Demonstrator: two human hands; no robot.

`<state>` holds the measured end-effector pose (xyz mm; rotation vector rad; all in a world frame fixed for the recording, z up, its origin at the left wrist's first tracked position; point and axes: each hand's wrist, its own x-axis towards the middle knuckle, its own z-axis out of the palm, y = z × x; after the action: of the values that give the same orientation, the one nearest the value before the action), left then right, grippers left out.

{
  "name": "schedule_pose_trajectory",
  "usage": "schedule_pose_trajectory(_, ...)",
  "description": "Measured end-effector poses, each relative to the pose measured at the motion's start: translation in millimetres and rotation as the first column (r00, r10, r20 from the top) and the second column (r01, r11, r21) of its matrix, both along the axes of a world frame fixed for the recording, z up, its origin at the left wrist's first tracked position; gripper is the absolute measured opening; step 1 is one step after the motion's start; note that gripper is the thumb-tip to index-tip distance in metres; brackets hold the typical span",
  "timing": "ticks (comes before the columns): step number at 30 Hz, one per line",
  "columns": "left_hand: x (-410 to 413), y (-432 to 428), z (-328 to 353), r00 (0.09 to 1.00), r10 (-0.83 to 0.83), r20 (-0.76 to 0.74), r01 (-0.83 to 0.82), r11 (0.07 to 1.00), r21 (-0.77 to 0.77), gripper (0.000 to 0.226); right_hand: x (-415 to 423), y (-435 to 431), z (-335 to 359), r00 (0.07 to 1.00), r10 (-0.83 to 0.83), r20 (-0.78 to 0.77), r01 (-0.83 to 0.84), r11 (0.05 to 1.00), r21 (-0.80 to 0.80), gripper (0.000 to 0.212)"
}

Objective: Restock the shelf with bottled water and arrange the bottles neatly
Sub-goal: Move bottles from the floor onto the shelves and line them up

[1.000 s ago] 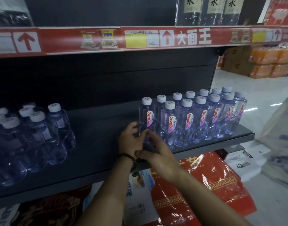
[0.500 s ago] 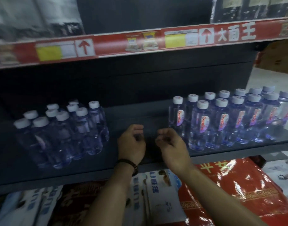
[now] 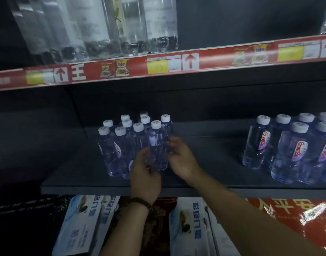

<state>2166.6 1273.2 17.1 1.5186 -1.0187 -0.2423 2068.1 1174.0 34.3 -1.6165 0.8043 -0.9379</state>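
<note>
A loose cluster of small clear water bottles (image 3: 119, 145) with white caps stands at the left of the dark grey shelf (image 3: 204, 187). The cluster's front right bottle (image 3: 156, 145) sits between my hands. My left hand (image 3: 145, 174) curls round its lower left side, and my right hand (image 3: 182, 157) has its fingers curled on the right side. A tidy block of labelled bottles (image 3: 295, 152) fills the right end of the shelf.
A bare stretch of shelf (image 3: 214, 156) lies between the two bottle groups. Tall clear bottles (image 3: 103, 28) stand on the upper shelf above a red price strip (image 3: 177, 63). Boxed goods (image 3: 81, 226) and a red package (image 3: 297, 218) sit below.
Both hands have left the right-hand block, crossed the gap to the left, and closed on the front right bottle of the left cluster. My view has swung left with them.
</note>
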Motion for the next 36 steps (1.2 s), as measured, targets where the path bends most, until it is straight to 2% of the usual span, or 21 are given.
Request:
schedule_pose_trajectory(3,-2,-5,1,0.996,-0.065,-0.058,0.067,0.997,0.027,0.062,5,1,4,0.999,-0.009,-0.041,0.009,1.0,-0.012,0.05)
schedule_pose_trajectory(5,-2,-10,-2,0.989,-0.09,-0.117,0.091,0.996,0.005,0.06,2,2,8,0.993,-0.009,-0.116,0.002,0.998,-0.063,0.045)
schedule_pose_trajectory(8,-1,-15,-6,0.976,-0.145,-0.161,0.146,0.989,-0.006,0.055,-6,3,14,0.982,-0.036,-0.184,0.012,0.992,-0.129,0.052)
schedule_pose_trajectory(11,0,-18,-8,0.964,-0.189,-0.185,0.192,0.981,-0.002,0.054,-19,7,16,0.979,-0.05,-0.2,0.015,0.985,-0.172,0.037)
schedule_pose_trajectory(14,-5,-22,-11,0.956,-0.252,-0.153,0.256,0.967,0.002,0.052,-40,9,13,0.958,-0.12,-0.26,0.033,0.949,-0.315,0.031)
schedule_pose_trajectory(19,-31,-38,-8,0.914,-0.39,-0.108,0.396,0.917,0.039,0.042,-98,20,-4,0.966,-0.083,-0.246,-0.01,0.935,-0.356,0.049)
schedule_pose_trajectory(23,-66,-56,-9,0.857,-0.503,-0.11,0.513,0.851,0.111,0.041,-144,26,-12,0.951,-0.16,-0.263,0.054,0.927,-0.37,0.069)
schedule_pose_trajectory(27,-101,-74,-10,0.809,-0.565,-0.165,0.585,0.801,0.129,0.043,-179,29,-13,0.899,-0.265,-0.348,0.088,0.889,-0.449,0.078)
schedule_pose_trajectory(30,-124,-82,-9,0.774,-0.607,-0.178,0.629,0.768,0.117,0.034,-201,31,-19,0.883,-0.323,-0.34,0.142,0.876,-0.461,0.082)
schedule_pose_trajectory(36,-158,-97,-8,0.763,-0.631,-0.139,0.645,0.756,0.108,0.033,-238,31,-25,0.895,-0.296,-0.332,0.152,0.905,-0.398,0.088)
